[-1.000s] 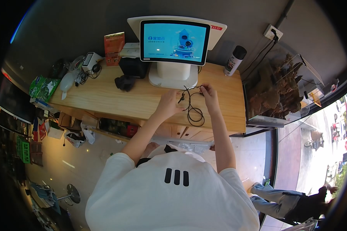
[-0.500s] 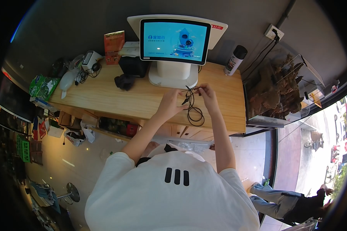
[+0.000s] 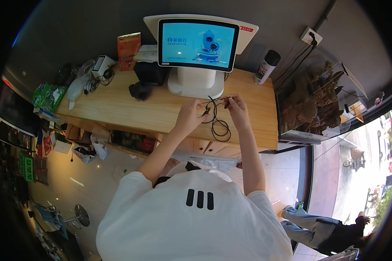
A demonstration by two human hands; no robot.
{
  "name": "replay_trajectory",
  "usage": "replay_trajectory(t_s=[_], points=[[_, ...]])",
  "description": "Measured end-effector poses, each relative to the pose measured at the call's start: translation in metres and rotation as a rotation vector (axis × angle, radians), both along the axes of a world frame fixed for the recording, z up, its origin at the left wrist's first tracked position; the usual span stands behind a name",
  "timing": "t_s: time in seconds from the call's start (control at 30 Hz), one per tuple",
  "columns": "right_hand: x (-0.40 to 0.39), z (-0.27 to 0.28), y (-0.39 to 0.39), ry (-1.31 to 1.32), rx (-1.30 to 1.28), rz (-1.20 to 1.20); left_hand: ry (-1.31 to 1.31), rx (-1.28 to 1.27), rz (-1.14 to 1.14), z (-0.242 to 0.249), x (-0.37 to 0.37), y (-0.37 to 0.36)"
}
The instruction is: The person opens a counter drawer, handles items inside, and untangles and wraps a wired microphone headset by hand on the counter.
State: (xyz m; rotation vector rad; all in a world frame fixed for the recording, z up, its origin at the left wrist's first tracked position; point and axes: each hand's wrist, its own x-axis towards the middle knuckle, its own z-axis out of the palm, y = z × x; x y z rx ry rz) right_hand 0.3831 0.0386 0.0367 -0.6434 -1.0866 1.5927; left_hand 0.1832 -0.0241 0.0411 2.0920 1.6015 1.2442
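A thin black cable (image 3: 221, 129) hangs in loops between my hands, its lower coil over the front part of the wooden counter. My left hand (image 3: 190, 116) pinches the cable near a dark connector at the left side. In my right hand (image 3: 237, 111), thumb and fingers close on another section with a small dark end, which the fingers partly cover. Just behind both hands stands the white base of a touchscreen terminal (image 3: 198, 45), its screen lit blue.
The wooden counter (image 3: 161, 113) carries a spray can (image 3: 267, 66), a black box (image 3: 150, 73), a dark crumpled item (image 3: 140, 90), an orange card (image 3: 129, 51), a white device (image 3: 103, 67) and a green bag (image 3: 49, 98). A glass tank (image 3: 318, 100) stands right. Another person (image 3: 331, 228) is at lower right.
My hands have moved slightly apart, the left one a little left and the right one a little right. Both still hold the cable.
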Motion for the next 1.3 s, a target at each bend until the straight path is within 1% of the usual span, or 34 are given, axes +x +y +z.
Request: replay_trajectory(t_s=[0.17,0.2,0.27,0.3,0.33,0.37,0.43,0.5,0.57,0.6,0.67,0.7,0.77,0.8,0.83,0.87,0.9,0.93,1.0,1.03,1.07,1.1,1.13,1.17,1.2,1.23,1.3], points=[[-0.001,-0.002,0.000,0.090,-0.010,0.035,-0.028,-0.004,-0.003,0.002,0.001,-0.001],[-0.003,0.001,-0.002,0.053,-0.018,0.035,-0.028,-0.004,-0.003,0.000,0.001,0.001],[-0.007,0.007,-0.006,0.016,-0.026,0.033,-0.039,0.076,-0.013,-0.005,0.003,0.004],[-0.010,0.009,-0.007,-0.041,0.003,0.066,-0.039,0.076,-0.014,-0.001,0.004,0.003],[-0.013,0.011,-0.008,-0.097,0.031,0.097,-0.041,-0.011,-0.019,0.004,0.005,0.002],[-0.014,0.015,-0.009,-0.097,0.031,0.096,-0.044,-0.096,-0.024,0.008,0.006,0.001],[-0.015,0.019,-0.012,-0.233,0.063,0.092,-0.068,-0.051,-0.050,0.006,0.008,0.002],[-0.013,0.018,-0.011,-0.260,0.082,0.088,-0.093,-0.006,-0.072,0.004,0.007,0.005],[-0.013,0.018,-0.011,-0.288,0.100,0.085,-0.133,-0.151,-0.087,-0.002,0.005,0.008],[-0.012,0.019,-0.011,-0.306,0.127,0.082,-0.134,-0.151,-0.087,-0.008,0.004,0.012],[-0.010,0.014,-0.009,-0.324,0.153,0.078,-0.117,0.183,-0.150,-0.020,0.001,0.020],[-0.010,0.011,-0.007,-0.371,0.199,0.061,-0.116,0.183,-0.151,-0.019,0.000,0.021],[-0.009,0.003,-0.004,-0.418,0.246,0.045,-0.050,0.006,-0.145,-0.015,-0.003,0.022],[-0.010,0.007,-0.008,-0.546,0.342,0.001,-0.049,0.005,-0.144,-0.007,-0.004,0.022],[-0.011,0.011,-0.012,-0.673,0.439,-0.043,-0.296,-0.220,-0.195,0.006,-0.003,0.021],[-0.012,0.015,-0.015,-0.673,0.439,-0.043,-0.542,-0.447,-0.243,0.014,-0.003,0.023],[-0.014,0.019,-0.019,-0.753,0.453,-0.051,-0.660,-0.467,-0.249,0.018,-0.001,0.025],[-0.015,0.021,-0.021,-0.834,0.467,-0.059,-0.659,-0.466,-0.250,0.023,-0.002,0.024],[-0.015,0.019,-0.021,-0.840,0.470,-0.046,-0.851,-0.551,-0.356,0.036,-0.005,0.022],[-0.016,0.018,-0.021,-0.848,0.471,-0.030,-0.849,-0.551,-0.357,0.035,-0.006,0.024],[-0.016,0.017,-0.022,-0.847,0.472,-0.031,-0.798,-0.498,-0.354,0.031,-0.006,0.026],[-0.018,0.017,-0.023,-0.873,0.552,-0.046,-0.746,-0.445,-0.350,0.031,-0.006,0.026],[-0.019,0.018,-0.024,-0.899,0.633,-0.061,-0.744,-0.445,-0.350,0.031,-0.006,0.025],[-0.021,0.018,-0.026,-0.898,0.632,-0.062,-0.805,-0.490,-0.380,0.031,-0.005,0.024],[-0.022,0.019,-0.028,-0.948,0.700,-0.113,-0.867,-0.535,-0.410,0.031,-0.004,0.022],[-0.023,0.020,-0.029,-0.998,0.768,-0.166,-0.866,-0.535,-0.410,0.029,-0.002,0.022],[-0.025,0.017,-0.030,-1.037,0.801,-0.186,-0.897,-0.551,-0.445,0.022,0.000,0.022]])
